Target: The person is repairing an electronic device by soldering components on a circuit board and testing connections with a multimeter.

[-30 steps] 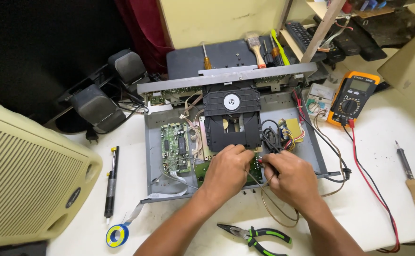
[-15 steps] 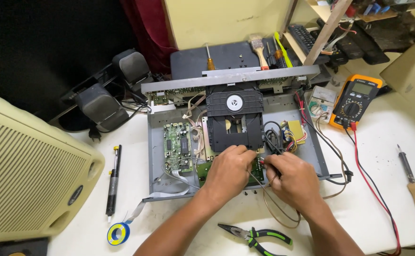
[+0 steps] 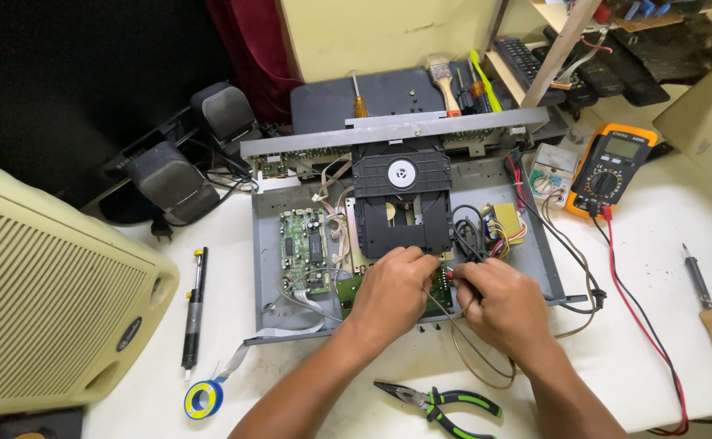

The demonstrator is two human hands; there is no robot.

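At chassis front edge (image 3: 421, 332), left hand (image 3: 392, 289), right hand (image 3: 502, 305) w/ probe (image 3: 452, 276)

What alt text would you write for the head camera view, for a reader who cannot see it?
Two hands, left hand and right hand, work together on a green circuit board inside an opened disc player on a white table. An orange multimeter, green-handled pliers and a roll of tape lie around it.

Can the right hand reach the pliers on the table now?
Probably yes. The pliers lie in the open just below the right hand, nothing covering them, though that hand seems busy with a probe over the circuit board.
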